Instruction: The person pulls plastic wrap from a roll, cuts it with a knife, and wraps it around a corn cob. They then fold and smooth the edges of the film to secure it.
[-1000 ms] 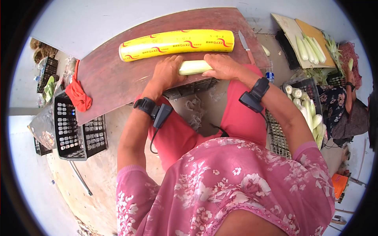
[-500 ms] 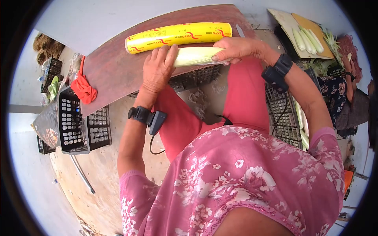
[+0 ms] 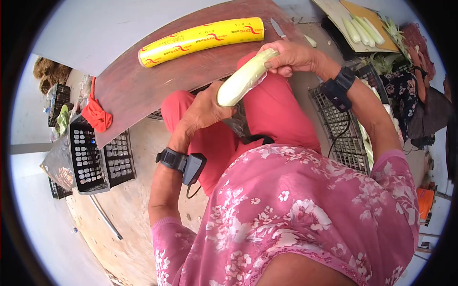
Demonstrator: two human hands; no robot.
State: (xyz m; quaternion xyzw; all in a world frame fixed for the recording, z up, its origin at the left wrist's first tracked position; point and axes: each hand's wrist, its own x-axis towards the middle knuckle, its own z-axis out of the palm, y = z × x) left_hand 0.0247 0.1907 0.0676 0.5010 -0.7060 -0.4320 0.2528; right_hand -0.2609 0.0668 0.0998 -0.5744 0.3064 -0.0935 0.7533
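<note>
A long, pale green vegetable [image 3: 243,82], its clear film shining along the lower right side, is held at a slant above my knees. My left hand [image 3: 208,107] is closed around its lower, thicker end. At the upper, narrower end, my right hand [image 3: 292,57] grips it with the thumb on top and the fingers curled beneath. Behind them, the yellow printed roll of plastic film [image 3: 202,42] lies lengthwise on the reddish-brown table [image 3: 129,90].
A knife [image 3: 278,28] lies at the table's right end. More pale vegetables [image 3: 363,31] rest on a board at upper right. Black crates stand left [image 3: 88,157] and right [image 3: 341,138]. A red cloth [image 3: 97,114] hangs at the table's left edge. Another person [image 3: 405,90] sits far right.
The vegetable has come off the table's front edge toward me and turned from level to slanted. My left hand has dropped lower, now gripping its end. The roll appears shifted up and left.
</note>
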